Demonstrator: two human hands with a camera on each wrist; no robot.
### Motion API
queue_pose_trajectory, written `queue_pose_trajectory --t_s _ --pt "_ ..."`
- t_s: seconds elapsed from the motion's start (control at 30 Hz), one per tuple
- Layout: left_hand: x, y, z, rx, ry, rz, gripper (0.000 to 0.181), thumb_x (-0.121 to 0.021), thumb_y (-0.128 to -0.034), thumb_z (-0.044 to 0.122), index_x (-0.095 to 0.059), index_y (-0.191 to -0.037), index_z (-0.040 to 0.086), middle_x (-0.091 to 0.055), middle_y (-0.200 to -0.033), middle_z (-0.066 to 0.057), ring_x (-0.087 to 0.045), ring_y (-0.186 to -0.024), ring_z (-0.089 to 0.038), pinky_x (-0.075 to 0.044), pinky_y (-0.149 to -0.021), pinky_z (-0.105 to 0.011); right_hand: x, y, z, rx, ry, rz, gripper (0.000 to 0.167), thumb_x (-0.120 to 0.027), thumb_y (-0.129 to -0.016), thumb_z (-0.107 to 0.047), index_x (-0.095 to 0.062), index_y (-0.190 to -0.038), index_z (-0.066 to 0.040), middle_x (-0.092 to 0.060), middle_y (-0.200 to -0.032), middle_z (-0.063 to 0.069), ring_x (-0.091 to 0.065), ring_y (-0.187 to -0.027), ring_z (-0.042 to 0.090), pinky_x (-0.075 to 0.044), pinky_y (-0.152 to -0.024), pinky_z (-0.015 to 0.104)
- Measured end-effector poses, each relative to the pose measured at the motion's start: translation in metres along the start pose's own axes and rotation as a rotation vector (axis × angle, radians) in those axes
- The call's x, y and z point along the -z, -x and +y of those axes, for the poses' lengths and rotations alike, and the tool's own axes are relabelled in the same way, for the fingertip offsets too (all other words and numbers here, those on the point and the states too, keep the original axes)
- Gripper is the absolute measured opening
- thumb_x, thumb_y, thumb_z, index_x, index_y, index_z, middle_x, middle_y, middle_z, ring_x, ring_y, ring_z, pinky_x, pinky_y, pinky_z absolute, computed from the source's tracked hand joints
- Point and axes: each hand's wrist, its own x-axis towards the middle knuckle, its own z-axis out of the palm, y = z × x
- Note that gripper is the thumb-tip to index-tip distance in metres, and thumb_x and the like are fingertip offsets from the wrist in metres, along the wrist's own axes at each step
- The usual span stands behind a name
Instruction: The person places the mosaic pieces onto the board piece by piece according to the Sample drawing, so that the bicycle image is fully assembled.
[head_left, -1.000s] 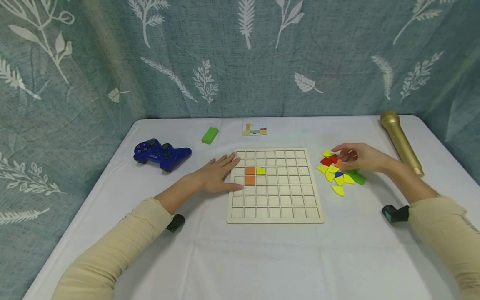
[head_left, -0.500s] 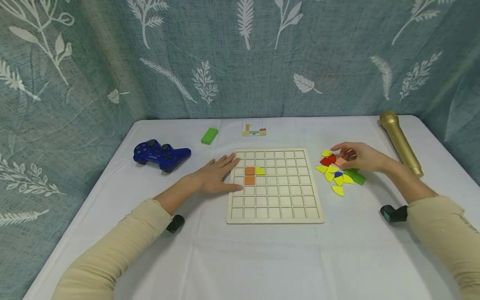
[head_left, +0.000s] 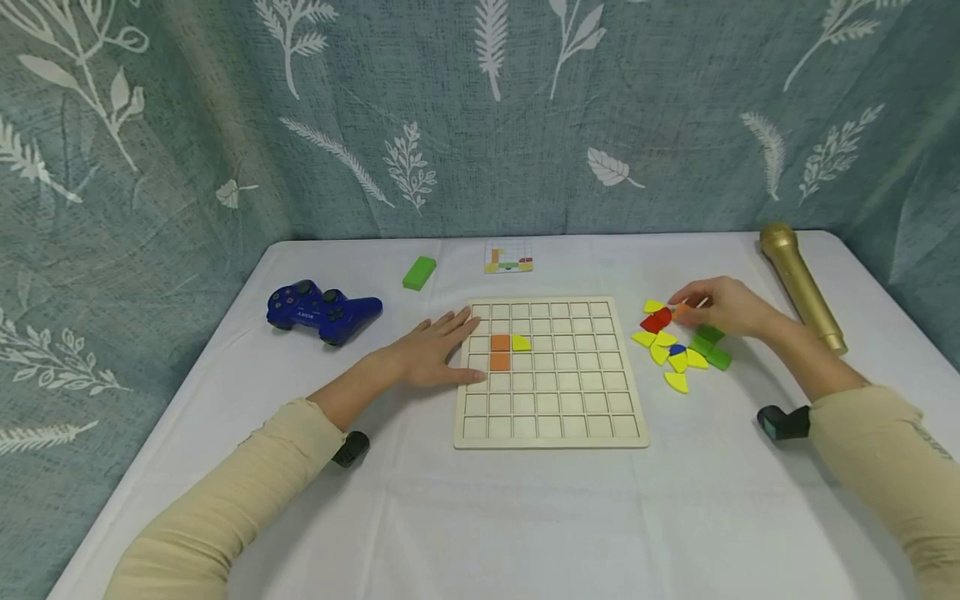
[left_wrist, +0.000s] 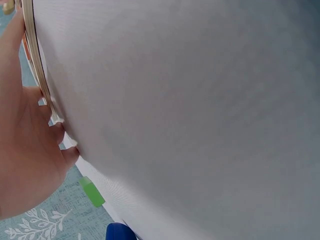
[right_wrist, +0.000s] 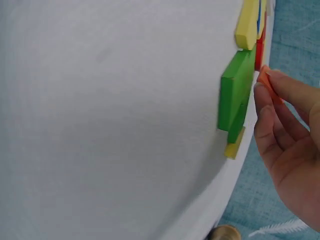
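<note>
My left hand lies with spread fingers over the left edge of the wooden grid board; the left wrist view shows the hand against the board's side. Two orange squares and a yellow quarter piece sit in the board's cells. Right of the board, my right hand pinches an orange piece above the pile. In the right wrist view, thumb and fingers of the hand grip that orange piece, beside green pieces.
Yellow pieces, red pieces and a blue one lie right of the board. Behind it are a pattern card and a green block. A blue game controller stands left, a gold microphone far right.
My right hand has lifted slightly with the orange piece between its fingers, uncovering more of the green pieces. The left hand has stayed in place.
</note>
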Motion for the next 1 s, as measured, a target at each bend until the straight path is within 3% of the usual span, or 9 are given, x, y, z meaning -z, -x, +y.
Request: queue_pose_trajectory --t_s 0.23,0.43,0.63,0.87,1.0 --pt "0.0 0.0 -0.001 0.0 -0.007 -0.001 0.094 -0.047 -0.0895 0.066 -0.002 -0.155 0.014 0.006 -0.158 -0.007 0.002 -0.144 -0.028 -0.002 -0.113 -0.051 0.005 0.004 -0.011 -0.107 -0.129 0.019 0.027 -0.061 -0.095 -0.01 -0.061 -0.116 0.007 -0.063 -0.103 0.023 -0.061 -0.077 0.026 -0.054 -0.066 0.027" --pt "-0.001 -0.001 -0.002 0.003 -0.015 0.005 0.094 -0.046 -0.0892 0.067 -0.003 -0.155 0.014 0.006 -0.158 -0.007 0.001 -0.144 -0.029 -0.003 -0.113 -0.051 0.0 0.006 -0.023 -0.215 -0.275 0.032 0.04 -0.066 -0.092 -0.024 -0.06 -0.119 0.004 -0.065 -0.107 0.02 -0.064 -0.082 0.022 -0.054 -0.07 0.026" --pt "-0.002 -0.002 -0.002 0.0 -0.01 0.007 0.094 -0.046 -0.0894 0.066 -0.003 -0.155 0.015 0.006 -0.159 -0.006 0.001 -0.144 -0.029 -0.003 -0.113 -0.051 -0.01 0.007 -0.04 -0.188 -0.437 -0.067 0.041 -0.064 -0.094 -0.018 -0.055 -0.124 0.008 -0.066 -0.105 0.017 -0.066 -0.086 0.023 -0.054 -0.076 0.032" --pt "-0.003 -0.002 -0.003 0.0 -0.008 0.007 0.094 -0.045 -0.0895 0.067 -0.003 -0.155 0.015 0.005 -0.159 -0.006 0.001 -0.144 -0.028 -0.003 -0.113 -0.05 -0.023 0.008 -0.064 -0.237 -0.457 -0.147 0.038 -0.063 -0.094 -0.015 -0.056 -0.126 0.005 -0.068 -0.101 0.007 -0.065 -0.089 0.018 -0.053 -0.078 0.031" --pt "-0.002 -0.001 -0.002 0.001 -0.005 0.009 0.092 -0.046 -0.0903 0.065 -0.003 -0.155 0.014 0.005 -0.159 -0.007 0.001 -0.144 -0.029 -0.002 -0.113 -0.05 -0.03 0.009 -0.075 -0.218 -0.529 -0.191 0.039 -0.063 -0.093 -0.01 -0.055 -0.127 0.007 -0.067 -0.1 0.009 -0.066 -0.087 0.018 -0.054 -0.079 0.031"
